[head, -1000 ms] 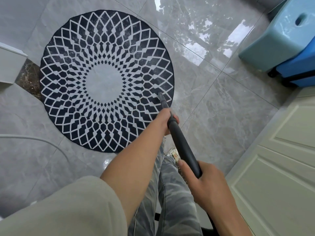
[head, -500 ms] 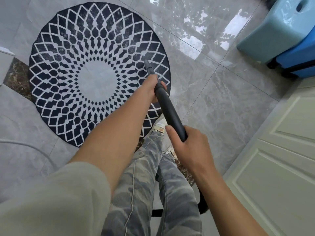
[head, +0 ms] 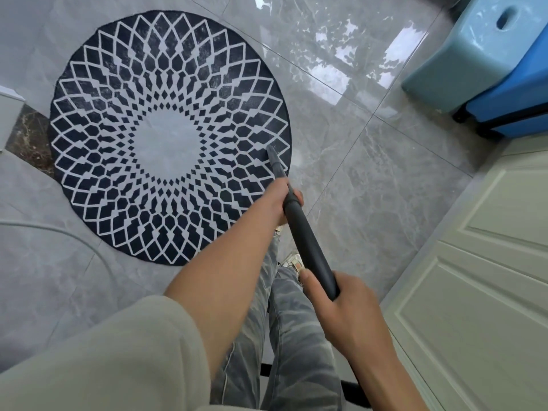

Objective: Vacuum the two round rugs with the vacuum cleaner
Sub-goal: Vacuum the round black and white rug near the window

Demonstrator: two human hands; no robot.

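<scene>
Both hands are wrapped round the dark vacuum wand (head: 310, 250): the left hand (head: 277, 201) curls about it far forward, just behind the narrow nozzle (head: 274, 158), and the right hand (head: 350, 307) grips the rear end, thumb lying along the tube. The nozzle tip sits on the black-and-white round rug (head: 169, 137), close inside its right-hand rim, with the grey floor tiles (head: 370, 188) only just beside it. Half a second ago the tip was deeper in the pattern, reaching toward the pale centre; it has since been drawn back to the outer ring, about where it lay a second ago. That reads as one push-and-pull stroke finished on the right side of the rug, so the person appears to be working the surface in short passes rather than one long sweep. Most of the rug, its centre, left half and far edge, lies away from the nozzle, and by this judgement the job on it is far from over. Only one rug shows here; the second is out of view and presumably waits its turn. A light blue stool (head: 462, 54) and a blue case (head: 510, 108) stand well apart at the upper right, and a pale panelled door (head: 474, 277) runs along the right.
</scene>
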